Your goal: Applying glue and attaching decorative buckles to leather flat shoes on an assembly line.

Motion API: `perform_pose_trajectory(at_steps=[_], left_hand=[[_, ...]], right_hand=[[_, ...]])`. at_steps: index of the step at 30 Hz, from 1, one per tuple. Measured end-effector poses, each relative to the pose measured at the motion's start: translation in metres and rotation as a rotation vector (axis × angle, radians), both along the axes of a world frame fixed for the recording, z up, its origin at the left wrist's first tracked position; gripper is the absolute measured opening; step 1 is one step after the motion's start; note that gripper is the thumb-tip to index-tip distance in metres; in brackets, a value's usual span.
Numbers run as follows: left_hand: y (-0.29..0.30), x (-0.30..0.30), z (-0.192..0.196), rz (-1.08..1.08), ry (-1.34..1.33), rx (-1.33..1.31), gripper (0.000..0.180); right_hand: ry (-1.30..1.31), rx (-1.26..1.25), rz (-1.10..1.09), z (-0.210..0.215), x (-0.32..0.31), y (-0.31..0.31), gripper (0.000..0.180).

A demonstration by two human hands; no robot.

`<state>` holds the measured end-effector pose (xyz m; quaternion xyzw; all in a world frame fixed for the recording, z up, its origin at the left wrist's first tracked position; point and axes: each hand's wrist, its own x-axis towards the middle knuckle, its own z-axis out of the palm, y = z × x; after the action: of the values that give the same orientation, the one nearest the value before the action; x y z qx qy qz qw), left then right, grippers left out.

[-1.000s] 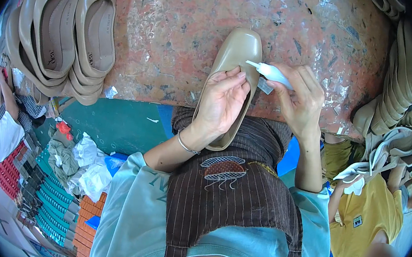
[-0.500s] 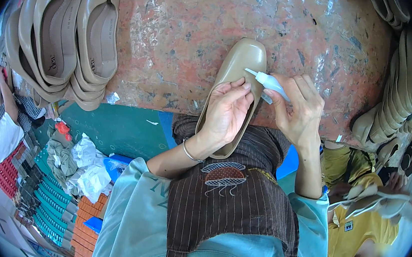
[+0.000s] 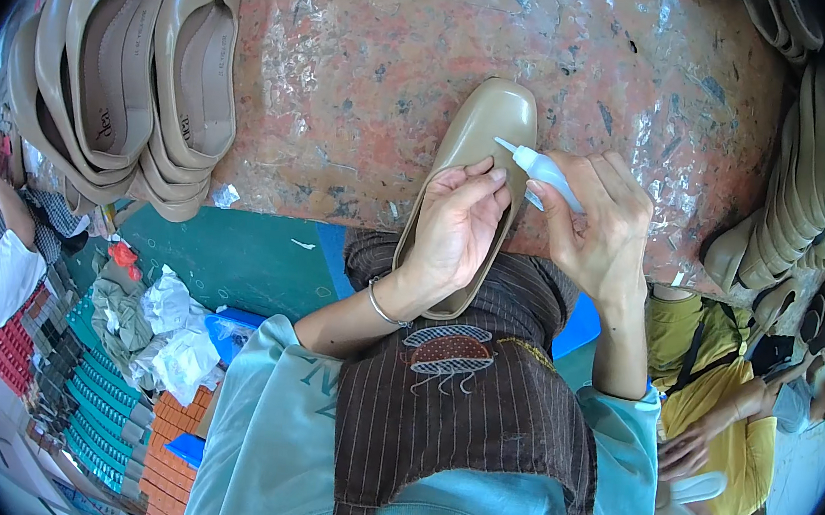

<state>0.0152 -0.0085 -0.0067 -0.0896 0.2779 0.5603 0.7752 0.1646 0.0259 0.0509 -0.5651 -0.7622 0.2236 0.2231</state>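
A beige slip-on shoe (image 3: 491,117) with a square toe points away from me over the table's near edge, its heel end by my apron. My left hand (image 3: 455,220) lies across the shoe's opening, thumb and fingers closed on its upper edge. In my right hand (image 3: 606,216) is a small translucent squeeze bottle (image 3: 554,176) with a thin white nozzle, held between thumb and fingers. The nozzle tip hovers over or touches the shoe's upper, just beyond my left fingertips; I cannot tell which. My left fingers hide part of the shoe's inside.
The worn, stained table (image 3: 371,82) spreads ahead. Stacked beige shoes (image 3: 116,65) stand at its left, and a nested row of shoes (image 3: 792,187) at its right. A person in yellow (image 3: 739,453) is at the right. White crumpled bags (image 3: 178,333) lie at the lower left.
My hands, the bottle and the shoe have barely shifted. At the right, the person in yellow has moved, and the shoes held up there are gone from that spot; another person now shows behind.
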Motion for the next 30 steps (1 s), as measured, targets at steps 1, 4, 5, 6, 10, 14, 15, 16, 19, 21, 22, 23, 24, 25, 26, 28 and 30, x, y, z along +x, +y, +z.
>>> perform_pose_trajectory(at_steps=[1,4,5,6,10,14,15,16,19,21,22,23,24,25,26,28,30], left_hand=[[0.0,0.0,0.0,-0.001,-0.012,0.01,0.012],[0.003,0.001,0.004,-0.018,0.018,-0.028,0.013],[0.005,0.002,0.006,-0.019,0.018,-0.029,0.013],[0.007,0.002,0.009,-0.034,0.039,-0.054,0.014],[0.005,0.002,0.005,-0.039,0.038,-0.042,0.014],[0.004,0.001,0.004,-0.051,0.034,-0.053,0.013],[0.003,0.001,0.003,-0.029,0.015,-0.026,0.014],[0.002,0.001,0.002,-0.007,-0.004,0.003,0.014],[0.001,0.0,0.0,-0.016,0.005,-0.022,0.014],[0.002,0.0,0.002,-0.017,-0.001,-0.02,0.013],[0.004,0.0,0.004,-0.019,-0.01,-0.018,0.013],[0.005,0.0,0.005,-0.021,-0.012,-0.019,0.013],[0.006,0.001,0.005,-0.028,-0.004,-0.026,0.013],[0.006,0.001,0.006,-0.032,0.006,-0.033,0.013],[0.006,0.001,0.005,-0.03,0.007,-0.034,0.013],[0.005,0.001,0.005,-0.028,0.016,-0.046,0.013],[0.003,0.0,0.002,-0.019,0.007,-0.058,0.012]], right_hand=[[-0.003,0.0,-0.002,0.001,0.0,0.0,0.018],[-0.006,-0.009,-0.009,0.004,-0.002,0.002,0.017],[-0.008,-0.006,-0.001,0.004,-0.003,0.003,0.017],[-0.011,-0.004,0.008,0.004,-0.003,0.003,0.016],[-0.006,-0.02,0.009,0.007,-0.003,0.004,0.017],[-0.015,-0.034,0.002,0.008,-0.001,0.002,0.016],[-0.024,-0.03,-0.001,0.008,0.0,0.002,0.016],[-0.023,-0.031,0.0,0.008,0.0,0.002,0.016],[-0.023,-0.029,-0.014,0.008,-0.001,0.001,0.016],[-0.014,-0.014,-0.005,0.008,-0.004,0.003,0.016],[-0.016,-0.015,-0.006,0.009,-0.005,0.005,0.016],[-0.018,-0.023,0.006,0.01,-0.007,0.006,0.016],[-0.021,-0.031,0.019,0.01,-0.007,0.007,0.016],[-0.019,-0.032,0.02,0.01,-0.007,0.007,0.016],[-0.025,-0.032,0.023,0.01,-0.007,0.007,0.016],[-0.03,-0.034,0.027,0.011,-0.007,0.006,0.016],[-0.02,-0.02,-0.008,0.012,-0.005,0.004,0.015]])
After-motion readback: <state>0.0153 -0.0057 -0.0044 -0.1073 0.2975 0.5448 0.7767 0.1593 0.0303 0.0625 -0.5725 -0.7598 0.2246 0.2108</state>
